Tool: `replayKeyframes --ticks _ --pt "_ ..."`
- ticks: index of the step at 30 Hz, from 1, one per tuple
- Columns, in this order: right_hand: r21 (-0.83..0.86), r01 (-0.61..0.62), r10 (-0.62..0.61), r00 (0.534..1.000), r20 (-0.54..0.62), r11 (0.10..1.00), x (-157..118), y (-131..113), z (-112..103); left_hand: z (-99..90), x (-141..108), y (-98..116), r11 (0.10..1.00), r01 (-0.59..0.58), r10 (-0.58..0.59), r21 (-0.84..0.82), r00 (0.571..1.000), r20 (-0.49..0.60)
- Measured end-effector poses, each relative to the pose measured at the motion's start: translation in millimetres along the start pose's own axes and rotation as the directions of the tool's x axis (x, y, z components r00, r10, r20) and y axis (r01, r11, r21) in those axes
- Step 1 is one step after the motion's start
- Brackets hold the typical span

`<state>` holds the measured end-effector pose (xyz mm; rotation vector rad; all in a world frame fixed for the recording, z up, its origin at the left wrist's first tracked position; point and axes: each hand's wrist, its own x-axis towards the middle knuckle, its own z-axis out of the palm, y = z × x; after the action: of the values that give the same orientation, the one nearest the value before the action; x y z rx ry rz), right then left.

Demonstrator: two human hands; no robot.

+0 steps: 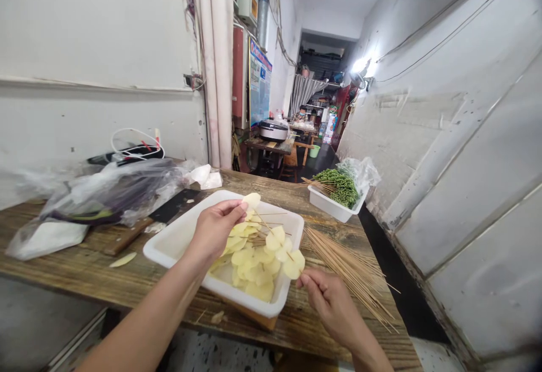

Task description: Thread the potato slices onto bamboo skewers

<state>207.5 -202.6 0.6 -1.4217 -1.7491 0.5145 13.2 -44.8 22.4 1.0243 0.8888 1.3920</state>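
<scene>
My left grip [215, 231] is pinched on a potato slice [252, 200] at the point of a bamboo skewer [259, 218], already strung with slices; my right grip [326, 304] pinches its other end, above the white plastic tray [169, 248] on the wooden desk [63, 242]

The plastic tray [169, 242] is plain white, and the potato slices [254, 259] inside it are pale yellow. To its right, the bamboo skewers [351, 273] are light tan. Behind it, the peppercorn sprigs [336, 187] are deep green in a white tub [332, 205]. To its left, the clear plastic bag [110, 191] shows dark purple and green. Beneath it, the wooden surface [63, 265] is brown with darker grain streaks.
</scene>
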Motion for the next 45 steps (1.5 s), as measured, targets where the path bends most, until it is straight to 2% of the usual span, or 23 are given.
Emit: replayKeyframes --ticks 5,9,12,17,19,22,25,33,40,45 --pt "0.009 -0.013 0.013 1.0 -0.006 1.0 -0.9 -2.2 5.5 2.9 -4.3 -5.1 1.0 0.022 -0.023 0.022 0.999 0.043" --pt "0.037 -0.023 0.024 1.0 -0.02 0.999 -0.1 -0.6 10.8 5.0 -7.1 0.4 0.987 0.144 -0.134 -0.07 0.983 0.128" --pt "0.026 -0.004 0.004 1.0 -0.021 1.0 0.2 0.7 13.9 5.7 -7.7 4.1 0.976 0.21 -0.204 -0.058 0.973 0.105" --pt "0.008 0.021 -0.021 1.0 -0.007 1.0 -1.9 1.1 14.2 6.3 -5.4 7.6 0.997 0.049 -0.052 0.061 0.998 0.044" --pt "0.024 0.038 -0.038 0.999 -0.002 0.999 -3.5 2.1 13.7 5.4 -3.1 9.4 0.993 0.117 -0.118 0.026 0.991 0.059" --pt "0.059 0.055 -0.055 0.998 -0.007 0.997 -6.0 6.7 15.0 3.2 -0.4 12.4 0.951 0.297 -0.288 -0.086 0.951 0.111" --pt "0.1 0.035 -0.034 0.999 -0.013 0.994 -8.1 13.9 18.6 2.3 -1.1 15.0 0.919 0.363 -0.343 -0.153 0.929 0.14" --pt "0.169 0.039 -0.034 0.999 -0.029 0.985 -10.7 25.9 24.0 6.1 -10.6 22.9 0.913 0.36 -0.335 -0.193 0.93 0.154" --pt "0.153 0.079 -0.075 0.997 -0.031 0.985 -8.4 31.1 24.4 5.2 -11.5 22.3 0.915 0.362 -0.342 -0.178 0.93 0.132" --pt "0.108 0.086 -0.078 0.994 -0.074 0.991 -4.3 30.9 27.1 4.0 -10.6 20.2 0.914 0.356 -0.336 -0.193 0.933 0.131"
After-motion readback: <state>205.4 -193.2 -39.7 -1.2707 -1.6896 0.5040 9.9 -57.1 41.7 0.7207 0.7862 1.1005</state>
